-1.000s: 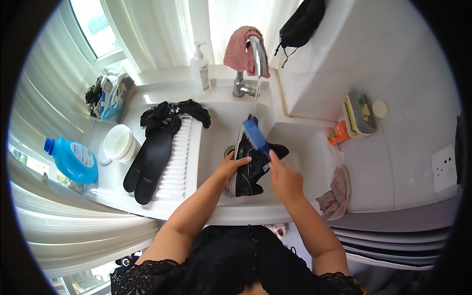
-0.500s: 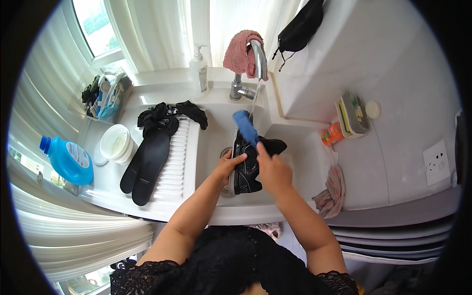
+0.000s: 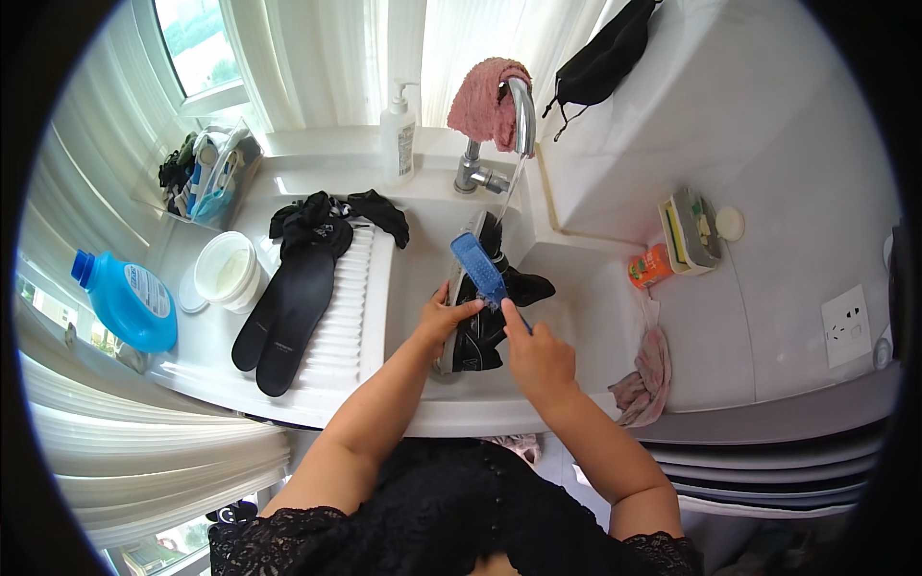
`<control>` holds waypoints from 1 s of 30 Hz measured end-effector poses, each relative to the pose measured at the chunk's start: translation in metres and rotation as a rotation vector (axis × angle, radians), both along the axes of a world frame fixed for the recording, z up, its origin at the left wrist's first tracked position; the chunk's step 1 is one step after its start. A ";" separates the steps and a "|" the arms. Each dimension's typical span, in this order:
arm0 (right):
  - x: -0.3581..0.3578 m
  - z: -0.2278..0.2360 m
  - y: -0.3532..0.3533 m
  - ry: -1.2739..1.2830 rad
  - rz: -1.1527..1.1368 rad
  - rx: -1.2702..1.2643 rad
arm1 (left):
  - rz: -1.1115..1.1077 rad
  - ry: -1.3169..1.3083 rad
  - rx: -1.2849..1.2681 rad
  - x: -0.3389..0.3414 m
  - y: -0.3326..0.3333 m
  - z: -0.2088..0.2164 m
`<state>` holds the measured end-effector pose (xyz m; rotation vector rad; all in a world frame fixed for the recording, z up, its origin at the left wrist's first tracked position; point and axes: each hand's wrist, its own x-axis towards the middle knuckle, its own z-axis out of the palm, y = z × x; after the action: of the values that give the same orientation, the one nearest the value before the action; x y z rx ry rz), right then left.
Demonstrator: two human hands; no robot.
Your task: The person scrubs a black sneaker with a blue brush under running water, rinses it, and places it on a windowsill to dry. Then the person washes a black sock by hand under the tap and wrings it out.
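A black shoe lies in the white sink basin, its pale sole turned toward the left. The left hand is clamped on that side, thumb across the upper and the other fingers along the sole (their tips are partly hidden). The right hand has its fingers closed round the handle of a blue brush, whose head lies over the shoe; whether the bristles touch it I cannot tell. Water runs from the chrome tap, which has a pink cloth draped over it, down toward the shoe's far end. Left of the basin, two black insoles rest partly on the ribbed washboard, overlapping each other, with crumpled black fabric at their upper end. A white tub stands beside them, and farther left is a blue bottle
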<state>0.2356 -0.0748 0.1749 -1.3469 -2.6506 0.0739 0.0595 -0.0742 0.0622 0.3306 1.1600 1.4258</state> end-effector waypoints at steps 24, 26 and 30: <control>-0.002 -0.005 0.121 0.683 -0.076 -0.370 | -0.205 -0.109 0.220 -0.007 -0.001 -0.014; 0.001 0.033 0.100 0.867 -0.280 -0.955 | -0.209 -0.119 0.223 -0.017 -0.007 -0.020; 0.031 0.051 0.094 0.836 -0.284 -1.131 | -0.253 -0.082 0.268 -0.024 -0.006 -0.028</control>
<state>0.2667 0.0193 0.2263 -1.3889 -1.6046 1.8183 0.0350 -0.0798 0.0342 0.5801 0.8291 1.3570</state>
